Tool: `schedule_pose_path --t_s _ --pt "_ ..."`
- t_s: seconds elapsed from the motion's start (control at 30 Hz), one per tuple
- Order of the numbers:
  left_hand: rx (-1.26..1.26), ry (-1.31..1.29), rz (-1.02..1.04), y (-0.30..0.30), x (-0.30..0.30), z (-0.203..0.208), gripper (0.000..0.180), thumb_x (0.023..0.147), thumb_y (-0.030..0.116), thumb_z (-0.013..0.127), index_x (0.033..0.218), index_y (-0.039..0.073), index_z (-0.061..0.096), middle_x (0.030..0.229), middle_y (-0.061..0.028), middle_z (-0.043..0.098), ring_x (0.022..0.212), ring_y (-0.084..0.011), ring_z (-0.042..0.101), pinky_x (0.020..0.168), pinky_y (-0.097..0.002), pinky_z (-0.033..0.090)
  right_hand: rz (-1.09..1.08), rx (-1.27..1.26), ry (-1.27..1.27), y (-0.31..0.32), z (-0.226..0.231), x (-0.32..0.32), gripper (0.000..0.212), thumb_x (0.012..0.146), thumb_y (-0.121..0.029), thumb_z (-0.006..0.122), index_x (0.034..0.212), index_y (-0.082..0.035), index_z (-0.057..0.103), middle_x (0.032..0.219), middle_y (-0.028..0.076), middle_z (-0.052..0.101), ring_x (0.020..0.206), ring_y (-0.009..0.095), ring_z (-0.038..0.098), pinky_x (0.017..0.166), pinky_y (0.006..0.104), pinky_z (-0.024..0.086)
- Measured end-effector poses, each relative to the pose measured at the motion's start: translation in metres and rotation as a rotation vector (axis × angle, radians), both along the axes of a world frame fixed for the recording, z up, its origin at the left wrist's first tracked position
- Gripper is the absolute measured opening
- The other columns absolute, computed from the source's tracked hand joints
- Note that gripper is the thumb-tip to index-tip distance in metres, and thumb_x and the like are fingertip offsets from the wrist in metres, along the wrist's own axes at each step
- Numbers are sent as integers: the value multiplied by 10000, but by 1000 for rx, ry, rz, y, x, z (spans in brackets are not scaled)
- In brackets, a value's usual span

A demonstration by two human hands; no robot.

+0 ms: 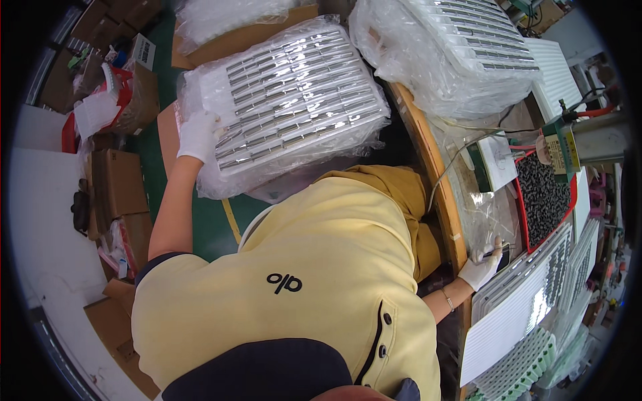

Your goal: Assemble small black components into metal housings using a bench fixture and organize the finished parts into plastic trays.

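My left hand (pixel 198 137), in a white glove, grips the left edge of a white tray (pixel 212 100) loosely wrapped in clear plastic. Rows of shiny metal tubes (pixel 301 93) lie in that tray. Far to the right, over the workbench, is my gloved right hand (pixel 481 269), its fingers closed around something small and dark that they mostly hide. It is close to a stack of white ribbed trays (pixel 505 321). Above it stands a red bin (pixel 573 200) full of small black parts (pixel 543 194).
A second plastic-wrapped stack of tube trays (pixel 461 53) sits on the bench beyond its wooden edge (pixel 438 174). A machine with a green and yellow box (pixel 560 150) and cables stands at the right. Cardboard boxes (pixel 119 180) line the left wall; green egg-crate trays (pixel 515 364) lie at lower right.
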State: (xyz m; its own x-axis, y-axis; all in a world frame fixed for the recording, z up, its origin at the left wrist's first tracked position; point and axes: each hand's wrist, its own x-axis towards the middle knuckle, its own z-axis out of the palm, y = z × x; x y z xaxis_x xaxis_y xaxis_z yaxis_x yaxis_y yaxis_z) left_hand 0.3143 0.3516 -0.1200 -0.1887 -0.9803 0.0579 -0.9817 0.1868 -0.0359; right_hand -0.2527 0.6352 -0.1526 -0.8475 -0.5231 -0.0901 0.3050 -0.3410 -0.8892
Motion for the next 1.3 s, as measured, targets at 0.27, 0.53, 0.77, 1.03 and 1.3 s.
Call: schedule_pose_path --t_s 0.27,0.53,0.77,1.03,1.3 --pt "2 318 -158 -10 -10 -14 135 724 159 684 823 74 649 862 -153 604 865 -327 569 764 -406 454 18 21 14 1 -1 -3 338 933 -240 498 1136 30 507 642 38 464 464 98 374 416 212 302" --pt "71 287 -99 10 -2 -5 107 722 148 686 818 107 662 855 -131 596 840 -312 583 744 -397 463 -68 112 0 -8 2 -1 318 956 -249 465 1118 15 537 641 29 455 464 100 358 417 214 286" --pt "69 47 -91 9 -6 7 93 723 178 661 804 148 694 860 -106 613 840 -292 600 742 -393 475 -49 67 10 -2 2 2 307 946 -236 486 1117 13 539 663 34 478 472 99 374 423 206 302" --pt "188 36 11 9 -4 2 102 686 177 701 782 141 707 839 -100 644 810 -289 623 742 -375 486 20 24 59 0 3 -2 310 925 -204 489 1117 37 526 652 41 479 466 101 374 426 205 313" --pt "251 9 -5 -16 -22 19 193 757 250 639 877 108 694 899 -165 653 830 -333 627 764 -415 491 -212 220 -142 -9 20 7 155 912 -166 516 980 -49 591 670 0 491 453 33 354 357 166 227"
